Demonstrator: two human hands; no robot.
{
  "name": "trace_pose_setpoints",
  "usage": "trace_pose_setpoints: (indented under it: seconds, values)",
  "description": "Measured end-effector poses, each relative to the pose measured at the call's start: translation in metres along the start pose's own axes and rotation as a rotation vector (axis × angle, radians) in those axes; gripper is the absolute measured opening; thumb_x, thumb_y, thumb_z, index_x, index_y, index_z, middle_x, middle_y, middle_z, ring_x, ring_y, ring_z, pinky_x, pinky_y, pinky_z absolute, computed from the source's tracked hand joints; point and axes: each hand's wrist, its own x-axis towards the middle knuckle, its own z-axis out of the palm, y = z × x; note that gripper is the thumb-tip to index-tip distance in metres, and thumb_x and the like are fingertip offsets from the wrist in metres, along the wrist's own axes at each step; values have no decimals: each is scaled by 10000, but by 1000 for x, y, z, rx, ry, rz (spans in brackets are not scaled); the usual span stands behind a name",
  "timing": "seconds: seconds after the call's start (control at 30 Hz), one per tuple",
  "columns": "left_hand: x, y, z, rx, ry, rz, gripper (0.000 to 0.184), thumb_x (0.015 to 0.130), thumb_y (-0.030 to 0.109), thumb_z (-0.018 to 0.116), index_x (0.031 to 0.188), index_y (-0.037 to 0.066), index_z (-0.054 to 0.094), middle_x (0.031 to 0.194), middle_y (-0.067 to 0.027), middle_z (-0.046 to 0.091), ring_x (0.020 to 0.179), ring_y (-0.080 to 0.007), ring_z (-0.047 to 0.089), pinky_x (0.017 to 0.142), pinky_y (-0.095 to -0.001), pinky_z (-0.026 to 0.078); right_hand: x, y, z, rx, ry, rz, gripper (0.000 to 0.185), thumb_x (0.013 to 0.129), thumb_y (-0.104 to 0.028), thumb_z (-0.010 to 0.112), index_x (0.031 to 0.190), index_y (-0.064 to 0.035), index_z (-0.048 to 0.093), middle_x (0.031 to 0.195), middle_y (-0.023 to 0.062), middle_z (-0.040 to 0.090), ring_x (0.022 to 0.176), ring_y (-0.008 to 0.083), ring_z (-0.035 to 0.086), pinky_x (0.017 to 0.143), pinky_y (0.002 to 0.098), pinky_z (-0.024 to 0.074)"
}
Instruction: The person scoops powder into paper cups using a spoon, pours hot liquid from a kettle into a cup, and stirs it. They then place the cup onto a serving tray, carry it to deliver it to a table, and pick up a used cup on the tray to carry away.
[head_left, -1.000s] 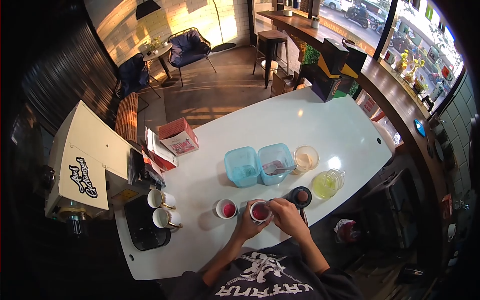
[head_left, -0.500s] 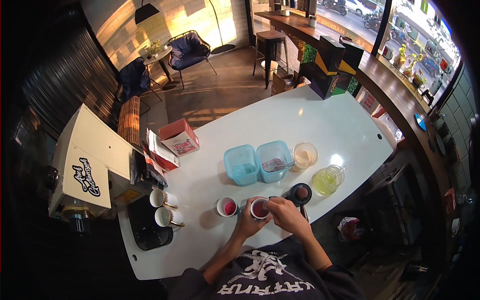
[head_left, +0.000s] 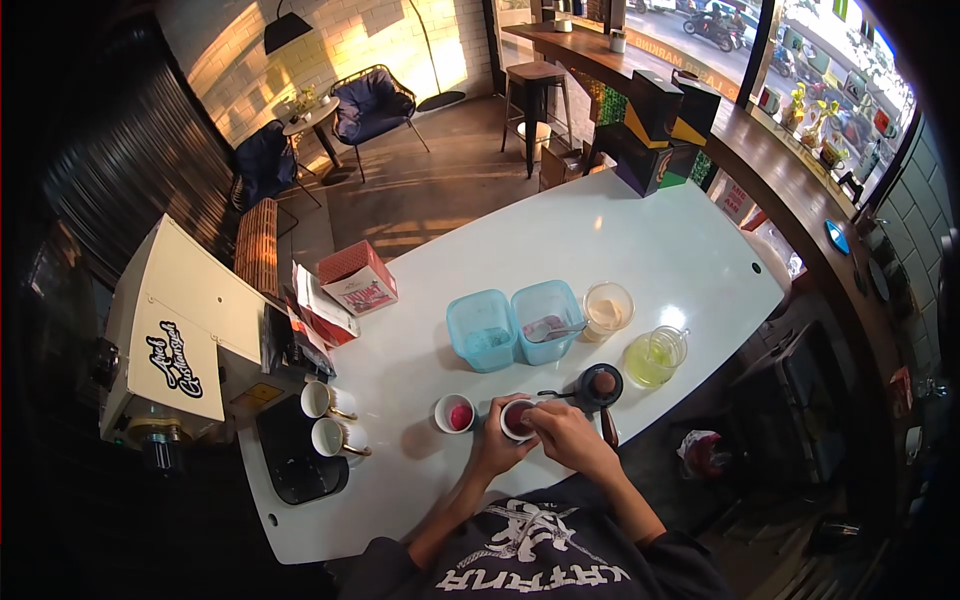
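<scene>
At lower centre, a cup (head_left: 514, 420) was gripped by the left hand (head_left: 499, 451); right hand (head_left: 571, 434) was positioned over it, grip indeterminable.

The left grip (head_left: 495, 443) hides most of the outer wall of the small white round cup (head_left: 511, 420). The right grip (head_left: 558, 430) covers part of its rim; whatever those fingertips may hold cannot be made out. Ahead of both, the pinkish matter (head_left: 541, 326) inside the translucent blue square plastic tub (head_left: 548, 351) is too small to identify. Behind them, the black shirt with white print (head_left: 535, 560) is cut off by the bottom edge. Far ahead and right, the dark motorbikes (head_left: 712, 28) are too small for detail.
</scene>
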Motion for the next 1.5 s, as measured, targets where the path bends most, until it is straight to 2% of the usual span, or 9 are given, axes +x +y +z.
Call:
trace_pose_setpoints:
  seconds: [0.13, 0.37, 0.43, 0.53, 0.63, 0.77, 0.97, 1.07, 1.5]
  values:
    - [2, 6, 2, 84, -6, 94, 728, 679, 123, 904, 1252, 18, 469, 1217, -159, 614, 1106, -277, 647, 925, -374, 528, 0, 3, -5, -82, 39, 5, 227, 782, 43, 598, 1007, 14, 605, 861, 177, 615, 848, 386, 614, 754, 457, 498]
    - [3, 7, 0, 130, -14, 19, 731, 670, 156, 906, 1239, 18, 468, 1220, -163, 616, 1118, -290, 643, 929, -374, 526, 5, 1, 3, -36, 113, 5, 216, 801, 45, 585, 1014, 19, 603, 859, 184, 610, 842, 386, 610, 747, 451, 495]
    - [4, 11, 0, 105, -3, 34, 705, 664, 77, 874, 1240, 34, 469, 1222, -166, 612, 1137, -290, 637, 957, -366, 516, 6, -2, 4, 22, 76, 39, 226, 736, 11, 611, 961, 14, 585, 891, 170, 621, 899, 380, 617, 795, 470, 496]
    - [4, 1, 1, 74, -9, 37, 724, 678, 126, 899, 1240, 22, 454, 1243, -156, 609, 1147, -264, 631, 940, -366, 524, 1, 0, 8, 41, 14, 56, 208, 742, 16, 606, 949, 19, 591, 900, 177, 625, 901, 383, 618, 791, 463, 498]
    - [5, -3, 1, 37, -12, 52, 735, 673, 113, 903, 1238, 24, 442, 1257, -154, 605, 1165, -253, 621, 958, -363, 520, -1, 3, 6, -6, -11, 4, 251, 755, 46, 601, 1003, 7, 604, 863, 174, 613, 848, 376, 615, 771, 455, 502]
    - [4, -4, 2, 54, -13, 55, 746, 667, 115, 910, 1234, 22, 434, 1262, -158, 602, 1171, -265, 620, 972, -369, 516, 1, 2, -4, -40, -42, 13, 265, 732, 49, 604, 993, 3, 598, 865, 170, 616, 865, 382, 615, 774, 455, 501]
    - [4, -2, 3, 100, 13, 76, 744, 665, 115, 910, 1230, 19, 436, 1237, -175, 610, 1150, -289, 633, 957, -381, 523, 6, 4, 0, -87, 59, -7, 264, 728, 48, 597, 990, 19, 590, 865, 179, 612, 864, 390, 612, 770, 457, 500]
    - [3, 3, 2, 90, 17, -4, 716, 651, 71, 887, 1209, 20, 441, 1227, -170, 611, 1149, -289, 626, 988, -384, 501, 7, 2, 4, -35, 57, 68, 260, 745, -4, 616, 1003, 11, 583, 931, 171, 634, 934, 386, 611, 805, 482, 502]
    - [4, -6, 4, 34, 39, 40, 711, 658, 42, 879, 1208, 17, 429, 1194, -172, 616, 1107, -286, 645, 952, -382, 518, 8, -2, -4, -73, -89, 48, 195, 717, 20, 617, 901, 15, 552, 919, 162, 633, 922, 370, 615, 803, 458, 503]
